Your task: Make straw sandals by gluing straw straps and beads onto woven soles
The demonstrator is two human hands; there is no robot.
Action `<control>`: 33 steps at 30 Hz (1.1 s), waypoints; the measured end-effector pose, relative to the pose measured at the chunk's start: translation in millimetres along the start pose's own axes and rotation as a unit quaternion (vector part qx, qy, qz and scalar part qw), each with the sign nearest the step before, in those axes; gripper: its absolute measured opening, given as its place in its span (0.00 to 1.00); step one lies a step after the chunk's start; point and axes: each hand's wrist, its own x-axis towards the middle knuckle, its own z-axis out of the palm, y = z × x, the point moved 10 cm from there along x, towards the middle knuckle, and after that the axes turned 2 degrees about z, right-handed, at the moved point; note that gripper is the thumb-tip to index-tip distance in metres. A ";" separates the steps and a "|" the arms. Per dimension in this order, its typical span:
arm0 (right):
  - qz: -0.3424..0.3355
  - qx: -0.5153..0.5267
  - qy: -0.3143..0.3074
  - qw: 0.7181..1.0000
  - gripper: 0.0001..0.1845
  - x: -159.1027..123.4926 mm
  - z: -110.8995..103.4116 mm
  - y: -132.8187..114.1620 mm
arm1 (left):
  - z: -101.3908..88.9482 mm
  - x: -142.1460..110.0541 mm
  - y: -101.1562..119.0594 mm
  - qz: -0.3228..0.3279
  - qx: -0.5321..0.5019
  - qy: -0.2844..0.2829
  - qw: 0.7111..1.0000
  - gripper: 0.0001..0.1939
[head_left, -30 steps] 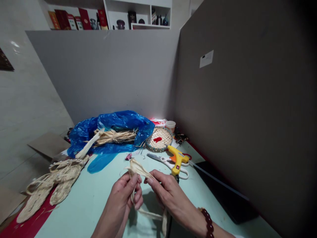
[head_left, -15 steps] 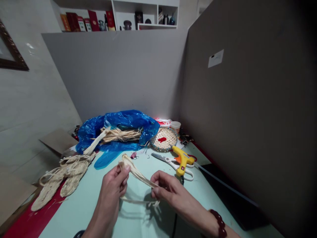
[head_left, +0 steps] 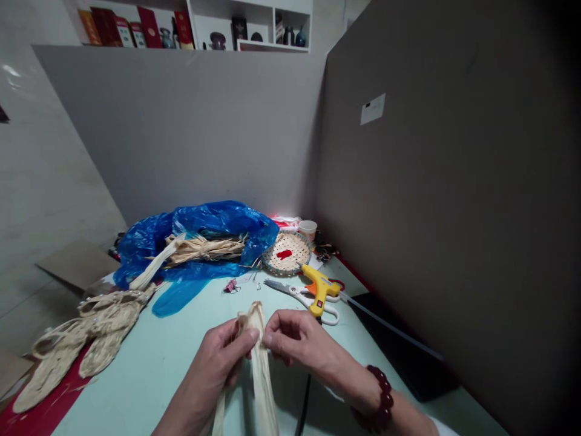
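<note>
Low in the middle of the view, my left hand (head_left: 222, 358) and my right hand (head_left: 290, 340) both pinch the top of a pale dried husk strip (head_left: 262, 369). Its folded tip stands up between my fingertips, and its two ends hang down toward the near edge of the light green table (head_left: 167, 357). A dark bead bracelet (head_left: 380, 396) circles my right wrist.
Beyond my hands lie a yellow glue gun (head_left: 320, 289) across white scissors (head_left: 297, 295), a small woven tray (head_left: 287, 253), a cup (head_left: 308, 229), and a blue plastic bag (head_left: 204, 233) with a husk bundle (head_left: 200, 249). Woven straw pieces (head_left: 77, 336) lie at the left. Grey partitions stand behind and right.
My hands have come together: the strip was stretched slanting between them, and now both pinch its top with the ends hanging down. The view has shifted slightly.
</note>
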 end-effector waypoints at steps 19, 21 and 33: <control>0.034 -0.009 0.102 0.994 0.06 4.8 -2.6 27.2 | -1.6 8.9 2.8 0.047 0.101 -0.009 0.994 0.13; 0.036 -0.005 0.104 0.994 0.06 4.6 -3.0 29.3 | 1.7 8.5 3.0 0.042 0.103 -0.028 0.993 0.13; 0.033 0.061 0.088 0.994 0.09 6.2 -0.8 28.8 | 7.1 7.2 -3.2 0.009 0.058 -0.060 0.997 0.18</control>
